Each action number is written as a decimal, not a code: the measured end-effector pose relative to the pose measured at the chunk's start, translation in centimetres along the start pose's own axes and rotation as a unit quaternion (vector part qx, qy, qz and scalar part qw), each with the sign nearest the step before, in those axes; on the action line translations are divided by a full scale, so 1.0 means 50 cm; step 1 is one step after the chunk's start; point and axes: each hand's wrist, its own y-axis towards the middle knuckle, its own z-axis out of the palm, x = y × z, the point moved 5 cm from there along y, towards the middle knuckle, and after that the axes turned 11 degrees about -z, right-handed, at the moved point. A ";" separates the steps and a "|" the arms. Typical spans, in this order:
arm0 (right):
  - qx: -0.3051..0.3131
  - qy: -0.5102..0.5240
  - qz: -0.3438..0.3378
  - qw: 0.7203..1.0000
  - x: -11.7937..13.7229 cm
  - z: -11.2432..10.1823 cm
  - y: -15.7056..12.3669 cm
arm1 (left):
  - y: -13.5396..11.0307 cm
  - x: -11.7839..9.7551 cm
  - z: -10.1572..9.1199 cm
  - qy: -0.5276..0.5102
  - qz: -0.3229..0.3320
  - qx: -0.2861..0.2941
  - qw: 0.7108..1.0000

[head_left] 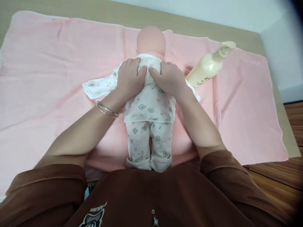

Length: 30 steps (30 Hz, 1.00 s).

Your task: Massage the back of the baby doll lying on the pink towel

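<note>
A bald baby doll (151, 41) lies with the back of its head up and no face showing. It wears a white printed shirt (151, 107) and matching trousers (161, 138), whose turned-up cuffs lie close to my body. My left hand (131, 75) curls over the doll's left-side shoulder, with a thumb pressed on the upper back. On the opposite shoulder, my right hand (169, 77) grips the same way, and the two thumbs almost meet at the middle. One sleeve (99, 87) spreads out flat to the left; the right sleeve is mostly hidden behind my forearm.
A pink blanket (59, 63) with some creases lies under the doll on a light wooden table (248, 33). A cream pump bottle (208, 67) leans or lies right of the doll, near my right hand. A white wall (236, 12) stands behind the table; wooden flooring (276, 176) shows at right.
</note>
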 end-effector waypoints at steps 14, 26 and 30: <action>-0.009 0.011 0.014 1.000 -0.013 0.009 0.004 | 0.029 0.040 0.029 -0.011 -0.015 -0.046 0.999; -0.004 0.013 0.021 1.000 -0.017 0.018 0.009 | 0.029 0.036 0.023 0.014 -0.013 -0.034 0.999; -0.007 0.008 0.023 1.000 -0.017 0.016 0.007 | 0.012 0.019 0.012 0.020 -0.002 -0.028 0.999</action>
